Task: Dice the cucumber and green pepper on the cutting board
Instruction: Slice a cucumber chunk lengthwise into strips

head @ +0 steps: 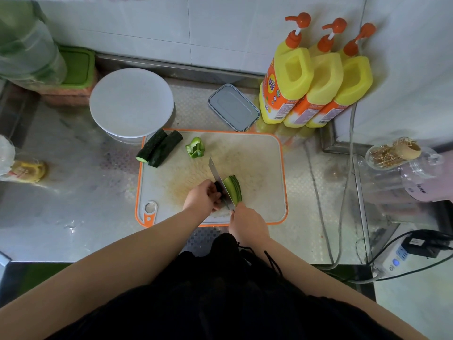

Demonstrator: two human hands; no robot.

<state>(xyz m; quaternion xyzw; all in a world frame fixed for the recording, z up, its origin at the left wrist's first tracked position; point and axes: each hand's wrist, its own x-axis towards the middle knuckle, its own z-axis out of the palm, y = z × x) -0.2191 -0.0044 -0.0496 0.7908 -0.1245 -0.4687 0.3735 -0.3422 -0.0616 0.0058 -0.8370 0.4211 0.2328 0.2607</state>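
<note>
Knife in cucumber at the board's near edge

Board [257,153] lay on the counter [73,192]. Near its front edge the right hand [246,223] gripped the knife [220,182] by the handle, blade standing against fanned cucumber slices [234,188]. The left hand [203,198] curled its fingers around a dark cucumber piece on the blade's other side. Two cucumber lengths [159,148] sat at the board's far left corner, a pepper piece [195,147] just beside them.
</note>
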